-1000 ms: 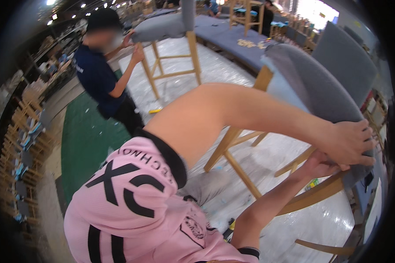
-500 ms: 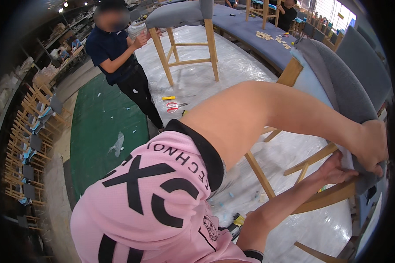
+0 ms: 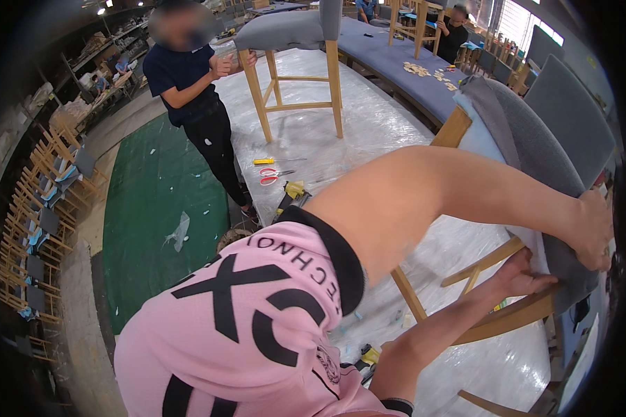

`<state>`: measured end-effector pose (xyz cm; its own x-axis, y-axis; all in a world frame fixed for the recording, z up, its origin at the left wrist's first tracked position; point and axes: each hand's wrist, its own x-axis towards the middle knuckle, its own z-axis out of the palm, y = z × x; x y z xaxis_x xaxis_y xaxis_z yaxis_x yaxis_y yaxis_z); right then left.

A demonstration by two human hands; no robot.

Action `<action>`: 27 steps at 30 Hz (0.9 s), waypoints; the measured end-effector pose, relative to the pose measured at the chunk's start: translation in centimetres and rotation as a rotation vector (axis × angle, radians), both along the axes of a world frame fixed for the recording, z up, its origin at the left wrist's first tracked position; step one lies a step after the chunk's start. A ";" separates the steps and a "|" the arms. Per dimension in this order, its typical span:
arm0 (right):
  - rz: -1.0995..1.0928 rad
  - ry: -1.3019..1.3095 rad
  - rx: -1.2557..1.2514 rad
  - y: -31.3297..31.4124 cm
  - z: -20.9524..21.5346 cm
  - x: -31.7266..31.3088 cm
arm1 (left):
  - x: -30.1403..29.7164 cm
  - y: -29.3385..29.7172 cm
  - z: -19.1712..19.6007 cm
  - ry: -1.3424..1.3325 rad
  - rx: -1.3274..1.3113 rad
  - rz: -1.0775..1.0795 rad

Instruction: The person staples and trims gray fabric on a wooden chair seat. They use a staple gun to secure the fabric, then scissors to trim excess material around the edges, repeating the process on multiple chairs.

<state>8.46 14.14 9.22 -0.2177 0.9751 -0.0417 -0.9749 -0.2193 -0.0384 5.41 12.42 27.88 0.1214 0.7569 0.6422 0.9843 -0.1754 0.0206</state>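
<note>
Two bare hands on one grey chair (image 3: pixel 535 160), at the right edge of the bench (image 3: pixel 368 132). Chair tipped over a bit, its soft grey back up high and its wooden legs (image 3: pixel 508 320) down low.

Left hand (image 3: pixel 595 233) on top of the grey cloth near the far right. Fingers bent over the cloth and pressed down on it. Long bare arm reaching across from a pink sleeve (image 3: pixel 257 326) with big black letters.

Right hand (image 3: pixel 528 278) just under the left one. Fingers close together and flat, tips touching the bottom rim of the grey cloth right where the wood begins. Hard to tell if pinching the cloth or only pushing at it.

Lots of shiny clear plastic all over the bench top. One tall wooden stool (image 3: pixel 292 31) with a grey seat standing at the far end. Red scissors (image 3: pixel 271 177) and a small yellow knife (image 3: pixel 263 161) lying near the left edge. One yellow tool (image 3: pixel 293 189) just beside them, partly behind the pink sleeve.

One other person (image 3: pixel 188 76) in dark clothes standing by the left edge of the bench, hands held together at the chest. Green mat (image 3: pixel 160 208) on the floor below. Many bare wooden chair frames (image 3: pixel 35 229) stacked far off to the left.
</note>
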 end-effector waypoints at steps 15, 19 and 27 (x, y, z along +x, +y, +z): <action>-0.022 -0.017 0.620 -1.2 -1.3 0.6 | 0.2 -5.1 -4.6 0.287 0.579 -0.122; -0.102 -0.032 0.416 -2.7 0.7 -0.5 | -0.3 -3.2 0.1 0.085 0.386 0.025; -0.021 -0.086 0.613 -2.3 -1.2 -0.1 | -0.8 -5.8 -5.5 0.342 0.508 -0.050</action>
